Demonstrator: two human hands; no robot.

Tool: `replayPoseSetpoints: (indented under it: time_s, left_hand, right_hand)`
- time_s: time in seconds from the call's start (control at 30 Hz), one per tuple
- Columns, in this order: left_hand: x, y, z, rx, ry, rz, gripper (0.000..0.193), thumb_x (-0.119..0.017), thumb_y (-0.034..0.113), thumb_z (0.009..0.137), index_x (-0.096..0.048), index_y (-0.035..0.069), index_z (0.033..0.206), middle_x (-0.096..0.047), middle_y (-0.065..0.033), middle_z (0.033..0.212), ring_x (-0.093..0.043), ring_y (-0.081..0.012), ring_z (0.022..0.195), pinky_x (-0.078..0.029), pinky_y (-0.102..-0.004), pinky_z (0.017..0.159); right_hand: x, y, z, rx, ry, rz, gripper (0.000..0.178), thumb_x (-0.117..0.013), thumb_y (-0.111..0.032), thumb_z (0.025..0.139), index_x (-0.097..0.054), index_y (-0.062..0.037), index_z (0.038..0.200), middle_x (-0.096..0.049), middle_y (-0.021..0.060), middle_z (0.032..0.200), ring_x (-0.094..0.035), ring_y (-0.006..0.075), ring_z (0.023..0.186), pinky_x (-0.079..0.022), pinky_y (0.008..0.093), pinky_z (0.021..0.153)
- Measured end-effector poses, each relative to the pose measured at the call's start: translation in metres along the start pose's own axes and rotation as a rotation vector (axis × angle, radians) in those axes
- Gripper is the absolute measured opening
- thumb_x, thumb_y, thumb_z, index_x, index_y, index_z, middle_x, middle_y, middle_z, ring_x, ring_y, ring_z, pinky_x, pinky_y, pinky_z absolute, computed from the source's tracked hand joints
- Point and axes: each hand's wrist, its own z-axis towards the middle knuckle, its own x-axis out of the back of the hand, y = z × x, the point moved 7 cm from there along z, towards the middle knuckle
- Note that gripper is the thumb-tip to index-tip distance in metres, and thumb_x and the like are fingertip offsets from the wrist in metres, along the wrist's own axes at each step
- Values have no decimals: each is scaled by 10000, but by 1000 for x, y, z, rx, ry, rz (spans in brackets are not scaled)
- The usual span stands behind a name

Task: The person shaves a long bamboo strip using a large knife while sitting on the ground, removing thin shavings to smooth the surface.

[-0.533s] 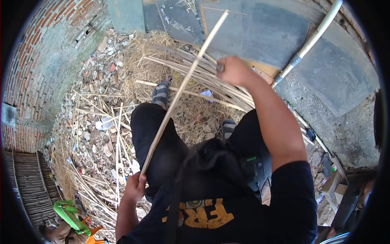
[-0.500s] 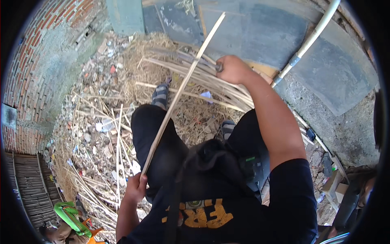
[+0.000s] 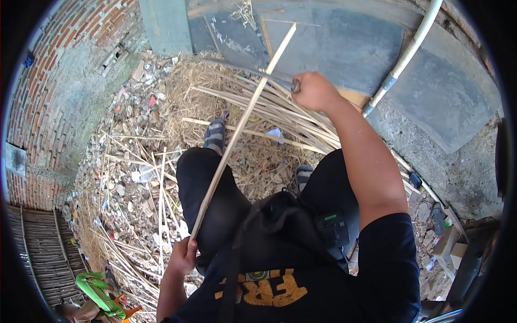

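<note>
Left hand, 7 o'clock: your fingers are closed round the near end of a pale stick; the fingers underneath are hidden. The stick slants from there past your left knee to a free tip just past 12. Right hand, 1 o'clock: your fingers are wrapped round the handle of a long knife, most of the handle covered by your fist. Blade points toward 11 and crosses the stick's upper part; whether its edge bites in, cannot tell.

Writing: large worn orange letters on your dark shirt, partly lost in the folds. Small green label on a black device at 5 o'clock, too small to read.

Containers: a cardboard box at 4 o'clock, contents not made out. Crumpled clear plastic at 9, on rubble.

Hard to see: your right foot, partly hidden by your leg; a pile of sticks toward 12, its right end running behind your right knee; a green and orange shape at 8, unclear near the dark rim.
</note>
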Motion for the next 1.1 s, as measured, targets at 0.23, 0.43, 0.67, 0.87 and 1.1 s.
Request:
replayPoseSetpoints:
  time_s: [0.23, 0.43, 0.67, 0.87, 1.1]
  left_hand:
    - [-2, -14, -5, 21, -48, -47, 642, -450, 551, 1010, -569, -39, 785, -532, -131, 567, -497, -222, 519, -400, -395, 521]
    - [-3, 18, 3, -67, 39, 20, 639, -467, 557, 1001, -565, -31, 769, -543, -139, 566, -556, -246, 522, -404, -391, 509]
    - [4, 10, -15, -8, 52, 35, 619, -485, 575, 991, -545, 4, 759, -523, -88, 572, -503, -180, 547, -397, -391, 519]
    - [9, -23, -35, 22, -77, -78, 620, -476, 603, 984, -548, 21, 782, -507, -50, 597, -463, -137, 576, -384, -351, 537]
    - [11, -26, -37, 54, -41, -72, 597, -486, 594, 983, -555, 13, 864, -524, -40, 623, -480, -127, 598, -402, -341, 553]
  right_hand:
    - [-6, -48, -39, 67, -202, -96, 299, -650, -180, 749, -723, -99, 1027, -712, 203, 998, -680, 384, 935, -551, 457, 840]
    - [0, 4, 3, -77, -50, 87, 428, -662, -216, 777, -691, 23, 1131, -703, 259, 1007, -682, 394, 935, -534, 422, 870]
    - [10, -11, -20, -37, -122, -81, 345, -642, -177, 760, -727, -85, 1082, -710, 199, 1019, -668, 375, 981, -534, 458, 867]
    - [13, -12, -32, -59, -213, -111, 321, -651, -156, 745, -727, -92, 1050, -709, 184, 1001, -669, 358, 967, -536, 462, 847]
    - [5, -9, -32, -31, -231, -106, 273, -638, -141, 746, -718, -69, 997, -706, 188, 1001, -664, 362, 972, -531, 456, 845]
